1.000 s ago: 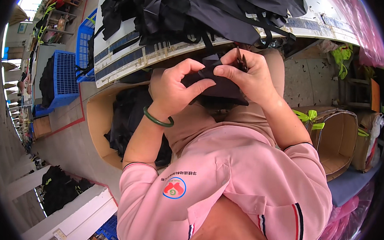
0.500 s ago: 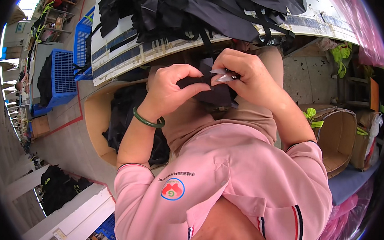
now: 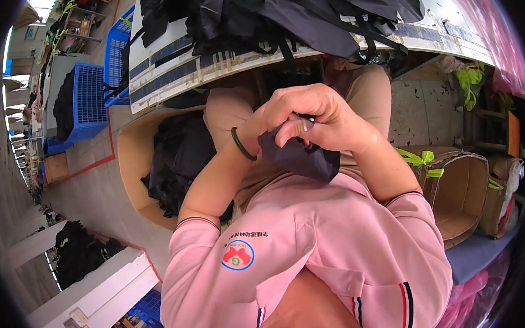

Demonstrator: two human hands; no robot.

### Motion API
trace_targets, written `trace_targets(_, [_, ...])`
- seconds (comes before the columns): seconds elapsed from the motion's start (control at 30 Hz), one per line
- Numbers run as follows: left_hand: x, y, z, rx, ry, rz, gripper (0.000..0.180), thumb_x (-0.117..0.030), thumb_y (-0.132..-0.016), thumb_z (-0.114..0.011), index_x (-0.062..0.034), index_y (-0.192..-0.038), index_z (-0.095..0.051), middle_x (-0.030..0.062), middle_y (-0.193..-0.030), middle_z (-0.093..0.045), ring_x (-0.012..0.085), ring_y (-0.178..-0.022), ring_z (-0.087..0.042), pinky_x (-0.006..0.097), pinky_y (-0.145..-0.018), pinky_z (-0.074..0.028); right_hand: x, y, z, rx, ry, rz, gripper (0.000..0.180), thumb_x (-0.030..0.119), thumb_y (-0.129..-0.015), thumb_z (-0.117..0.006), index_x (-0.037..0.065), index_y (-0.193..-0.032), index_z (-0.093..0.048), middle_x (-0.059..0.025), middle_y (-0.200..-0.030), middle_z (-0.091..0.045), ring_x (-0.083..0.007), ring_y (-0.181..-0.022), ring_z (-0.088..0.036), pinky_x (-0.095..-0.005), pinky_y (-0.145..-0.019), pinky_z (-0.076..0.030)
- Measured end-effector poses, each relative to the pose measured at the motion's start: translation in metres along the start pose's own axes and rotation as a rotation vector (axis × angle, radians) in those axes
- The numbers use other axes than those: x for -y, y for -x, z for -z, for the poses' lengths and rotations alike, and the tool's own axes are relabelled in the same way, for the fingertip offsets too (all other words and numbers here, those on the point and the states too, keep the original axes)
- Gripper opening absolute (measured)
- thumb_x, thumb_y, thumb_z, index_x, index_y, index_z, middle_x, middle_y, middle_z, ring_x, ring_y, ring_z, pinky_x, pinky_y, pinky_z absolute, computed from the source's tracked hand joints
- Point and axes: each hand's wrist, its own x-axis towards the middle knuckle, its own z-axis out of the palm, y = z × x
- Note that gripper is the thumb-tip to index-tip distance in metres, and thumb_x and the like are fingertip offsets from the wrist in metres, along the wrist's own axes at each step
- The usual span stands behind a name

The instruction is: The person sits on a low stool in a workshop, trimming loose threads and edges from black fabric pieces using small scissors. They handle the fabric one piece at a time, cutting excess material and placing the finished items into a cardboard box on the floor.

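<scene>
Left hand (image 3: 289, 114) and right hand (image 3: 331, 123) pressed together in front of the chest, fingers curled, both clamped on a small dark fabric piece (image 3: 299, 157) that hangs down from between them, just above the pink shirt (image 3: 330, 240). Left hand on top, knuckles up, its fingers wrapping over the right; right thumb pinches the upper edge of the fabric, something pale shows at that pinch point, too small to tell what. Dark fabric piece folded or bunched, lower corner pointing right and resting close to the shirt front, touching or nearly so, cannot tell. Green bangle (image 3: 242, 146) on the left wrist. Forearms come up from the lower edge, short pink sleeves with dark trim, round badge on the left chest of the shirt. Behind the hands, tan trousers (image 3: 363, 92) on the person's lap, knees under the table edge. Further out, a white worktable (image 3: 220, 65) with striped edge runs across the top, piled with black fabric and straps (image 3: 271, 14). Left of the person's legs an open cardboard box (image 3: 132, 156) on the floor holds more black fabric (image 3: 178, 159). Right side, another cardboard box (image 3: 465, 188), open, with green tape strips (image 3: 419, 161) on its rim. Far left, blue plastic crates (image 3: 92, 99) stacked near the table end, grey concrete floor with red line marking. Pink plastic sheeting at far right edge.
</scene>
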Motion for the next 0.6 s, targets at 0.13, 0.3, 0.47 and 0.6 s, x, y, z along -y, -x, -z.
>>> trace_targets(0.13, [0.008,-0.008,0.001,-0.006,-0.070,-0.003,0.031,-0.017,-0.085,-0.066,-0.0028,-0.112,-0.057,0.0032,-0.104,-0.059,0.0111,-0.095,-0.057,0.025,-0.082,-0.045,-0.009,0.005,0.006,-0.141,0.129,0.139,0.011,0.001,-0.080,-0.069,0.001,-0.086,-0.060,-0.0036,-0.080,-0.060,-0.0130,-0.076,-0.055,-0.0260,-0.072,-0.045])
trace_targets(0.3, [0.003,-0.002,0.012,-0.370,-0.503,-0.377,0.032,-0.003,-0.079,-0.067,-0.0003,-0.110,-0.056,0.0089,-0.111,-0.057,0.0163,-0.107,-0.052,0.031,-0.097,-0.039,-0.011,0.011,0.015,-0.362,0.265,0.088,0.012,0.007,-0.080,-0.070,0.003,-0.088,-0.062,-0.0027,-0.080,-0.060,-0.0119,-0.074,-0.054,-0.0251,-0.070,-0.044])
trace_targets(0.47, [-0.021,0.017,-0.022,-0.280,-0.454,-0.395,0.027,-0.002,-0.080,-0.070,0.0000,-0.104,-0.058,0.0058,-0.101,-0.060,0.0137,-0.098,-0.054,0.028,-0.093,-0.040,-0.015,0.008,0.012,-0.440,0.347,0.048,0.012,0.007,-0.083,-0.068,0.000,-0.085,-0.058,-0.0006,-0.078,-0.054,-0.0095,-0.072,-0.046,-0.0232,-0.066,-0.039])
trace_targets(0.6, [-0.017,0.019,-0.026,-0.372,-0.409,-0.290,0.020,-0.002,-0.080,-0.070,-0.0001,-0.098,-0.061,0.0021,-0.093,-0.061,0.0094,-0.087,-0.055,0.024,-0.082,-0.043,-0.012,0.007,0.010,-0.443,0.358,-0.023,0.011,0.008,-0.083,-0.067,0.000,-0.086,-0.059,0.0003,-0.078,-0.055,-0.0073,-0.073,-0.047,-0.0232,-0.066,-0.040])
